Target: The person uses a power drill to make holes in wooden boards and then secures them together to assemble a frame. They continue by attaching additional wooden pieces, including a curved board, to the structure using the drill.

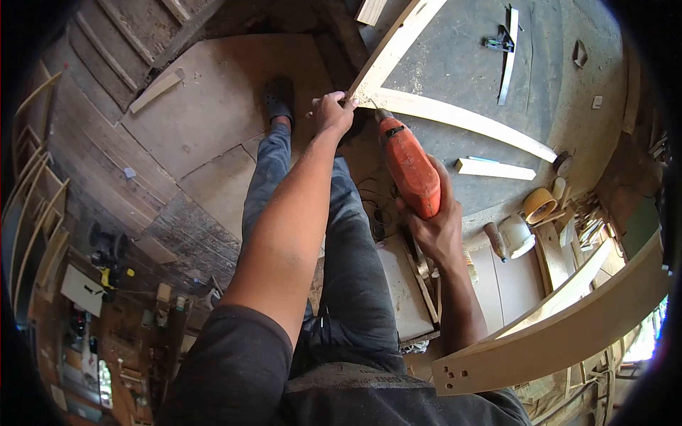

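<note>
My right hand (435, 226) is wrapped round an orange-red power drill (410, 167). The drill's bit points at the corner where a straight wooden bar (398, 46) meets a curved wooden piece (462, 122), with its tip right at the wood. Sawdust is scattered about this joint. At the same corner, my left hand (331, 113) grips the end of the wood, fingers closed around its edge. Both wooden pieces rest on a dark worktable (455, 64).
A combination square (509, 53) and a short wood block (496, 169) lie on the table. Near its right edge stand a yellow roll (540, 204) and a white container (517, 236). A large curved board (554, 362) crosses the lower right. A wood strip (156, 90) lies left.
</note>
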`<state>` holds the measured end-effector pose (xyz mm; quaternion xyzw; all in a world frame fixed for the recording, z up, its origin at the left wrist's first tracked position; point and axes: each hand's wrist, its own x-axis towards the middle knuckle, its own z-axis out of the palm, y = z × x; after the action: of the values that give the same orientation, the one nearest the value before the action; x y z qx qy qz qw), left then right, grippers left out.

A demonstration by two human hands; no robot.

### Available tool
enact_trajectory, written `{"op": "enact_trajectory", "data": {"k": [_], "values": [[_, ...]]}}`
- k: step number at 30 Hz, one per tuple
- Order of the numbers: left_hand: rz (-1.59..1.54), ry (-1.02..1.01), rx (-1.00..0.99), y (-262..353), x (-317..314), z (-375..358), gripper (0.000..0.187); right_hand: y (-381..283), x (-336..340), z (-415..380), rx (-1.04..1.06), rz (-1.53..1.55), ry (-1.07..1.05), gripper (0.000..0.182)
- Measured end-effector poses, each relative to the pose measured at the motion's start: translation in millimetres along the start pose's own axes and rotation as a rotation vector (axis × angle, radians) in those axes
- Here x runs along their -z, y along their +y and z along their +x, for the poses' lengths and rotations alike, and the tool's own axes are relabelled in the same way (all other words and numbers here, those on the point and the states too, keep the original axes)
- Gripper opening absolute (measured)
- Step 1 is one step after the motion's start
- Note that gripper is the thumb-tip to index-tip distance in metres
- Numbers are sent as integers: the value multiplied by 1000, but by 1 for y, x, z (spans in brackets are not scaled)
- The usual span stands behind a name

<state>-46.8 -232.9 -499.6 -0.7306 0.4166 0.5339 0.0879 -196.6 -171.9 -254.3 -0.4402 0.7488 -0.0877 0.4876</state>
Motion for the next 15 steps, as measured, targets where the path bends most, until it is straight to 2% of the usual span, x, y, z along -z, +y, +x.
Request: {"op": "enact_trajectory", "data": {"k": [15], "values": [[-24, -19, 5, -4, -3, 3, 46, -2, 8, 11, 21, -63, -29, 75]]}}
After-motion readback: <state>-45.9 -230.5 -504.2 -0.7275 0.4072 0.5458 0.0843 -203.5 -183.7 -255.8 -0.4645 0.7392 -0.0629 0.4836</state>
